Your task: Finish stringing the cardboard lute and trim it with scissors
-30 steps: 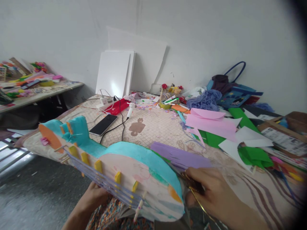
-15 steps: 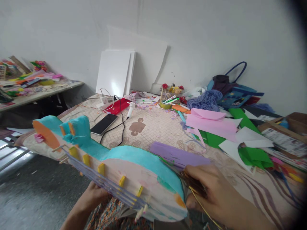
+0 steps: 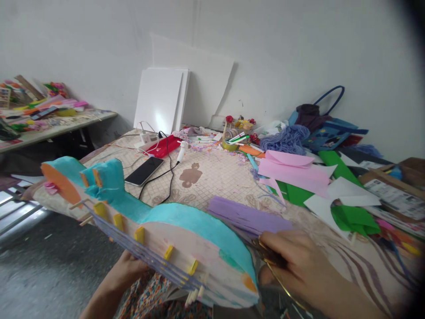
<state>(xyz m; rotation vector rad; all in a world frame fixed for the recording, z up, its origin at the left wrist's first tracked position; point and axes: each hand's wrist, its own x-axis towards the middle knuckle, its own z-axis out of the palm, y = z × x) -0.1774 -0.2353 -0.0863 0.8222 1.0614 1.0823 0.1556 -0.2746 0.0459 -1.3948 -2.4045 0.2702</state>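
A handmade craft guitar (image 3: 199, 221) fills the lower middle, tilted, with turquoise sides, a pale front, purple yarn strings, yellow blocks and small sticks as pegs. From below and behind, my left hand (image 3: 134, 266) grips it; its fingers are mostly hidden by the guitar. My right hand (image 3: 295, 257) is closed around a pair of scissors with gold-coloured handles (image 3: 282, 283), beside the guitar's rounded right end. The blades are hard to make out against the guitar's edge. Just behind the guitar, a purple paper sheet (image 3: 245, 215) lies on the table.
On the patterned tablecloth (image 3: 219, 177) lie a phone (image 3: 144, 171), a white glue gun (image 3: 181, 152) with a black cord, pink paper (image 3: 295, 170) and green paper (image 3: 353, 219). A cardboard box (image 3: 395, 186) stands at right. White boards (image 3: 159, 99) lean on the wall.
The guitar's left end has shifted slightly left and up. My right hand with the scissors has moved a little to the right. Both hands keep their hold.
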